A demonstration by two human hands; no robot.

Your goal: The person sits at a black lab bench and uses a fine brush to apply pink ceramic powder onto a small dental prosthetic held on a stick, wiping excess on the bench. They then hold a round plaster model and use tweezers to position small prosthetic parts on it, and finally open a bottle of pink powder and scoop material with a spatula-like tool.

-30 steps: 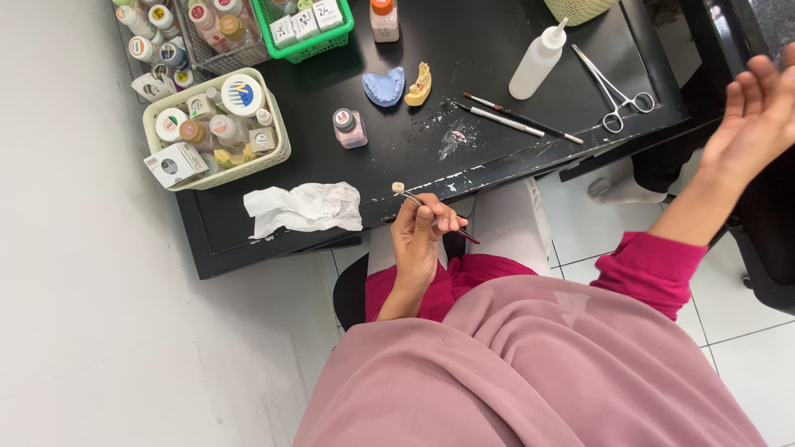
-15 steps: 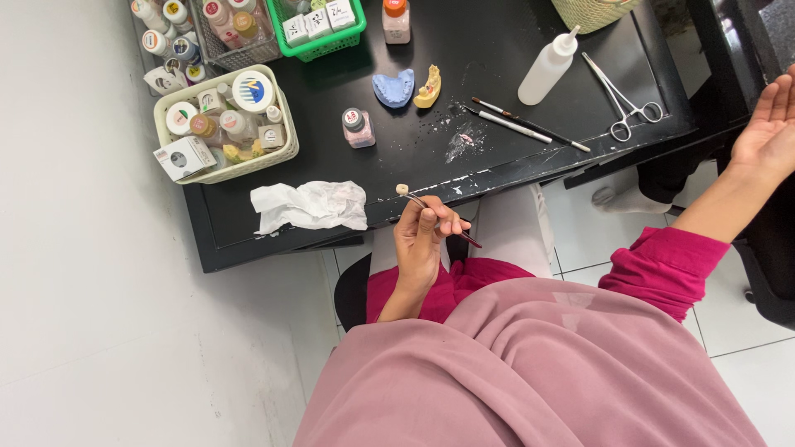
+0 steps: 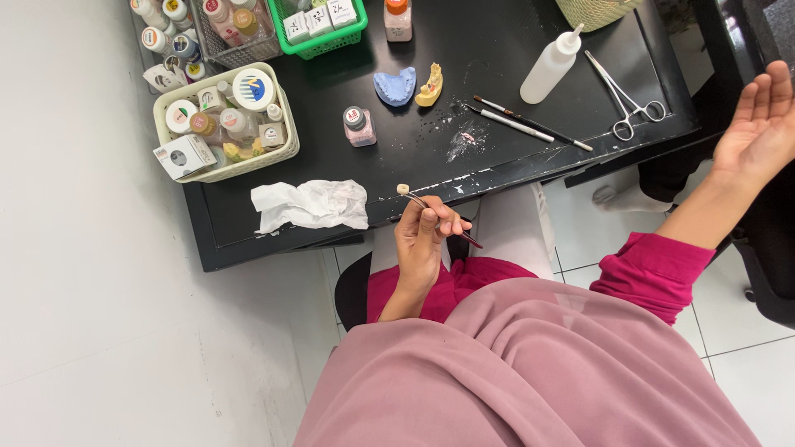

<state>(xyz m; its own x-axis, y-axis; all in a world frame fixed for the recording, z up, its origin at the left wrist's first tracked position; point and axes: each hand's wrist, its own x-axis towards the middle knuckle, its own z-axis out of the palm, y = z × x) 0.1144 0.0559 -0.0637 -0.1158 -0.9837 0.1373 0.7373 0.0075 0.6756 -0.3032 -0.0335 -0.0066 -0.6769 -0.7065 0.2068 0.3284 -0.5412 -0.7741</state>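
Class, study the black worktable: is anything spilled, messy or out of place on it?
Yes. Pale powder or dried smears streak the black table beside the two brushes, with flecks along its front edge. A crumpled white tissue lies loose near the left hand.

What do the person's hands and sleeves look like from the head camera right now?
Both hands are bare: no gloves, and no rings or watch that I can make out. The left hand shows a bare forearm running down behind a pink draped cloth. The right hand has a bare forearm too, with a magenta sleeve pushed up toward the elbow, its cuff bunched.
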